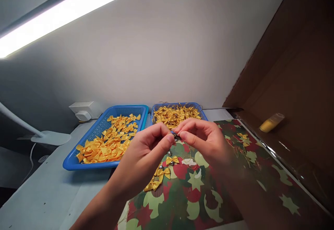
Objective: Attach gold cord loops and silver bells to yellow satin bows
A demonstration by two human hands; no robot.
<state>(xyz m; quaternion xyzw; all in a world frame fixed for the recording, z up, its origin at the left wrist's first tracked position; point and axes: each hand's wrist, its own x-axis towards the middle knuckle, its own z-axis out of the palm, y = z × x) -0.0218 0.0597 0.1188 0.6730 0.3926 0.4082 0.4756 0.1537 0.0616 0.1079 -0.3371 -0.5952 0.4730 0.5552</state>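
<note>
My left hand [153, 144] and my right hand [202, 137] meet fingertip to fingertip above the patterned mat, both closed in a pinch. Between them shows a small, thin, dark piece, too small to make out fully. A thin gold cord [193, 166] trails in a loop below my right hand. Under the hands on the mat are small silver bells [169, 153]. Several yellow satin bows [163, 174] lie close to my left wrist, some with bells beside them.
A blue basket [68, 164] of loose bows stands at left, and a second blue basket [205, 116] of bows with gold cords behind my hands. Gold cords [238, 150] lie on the mat [182, 209] at right, near a cardboard wall [294, 77]. A lamp base [50, 138] stands far left.
</note>
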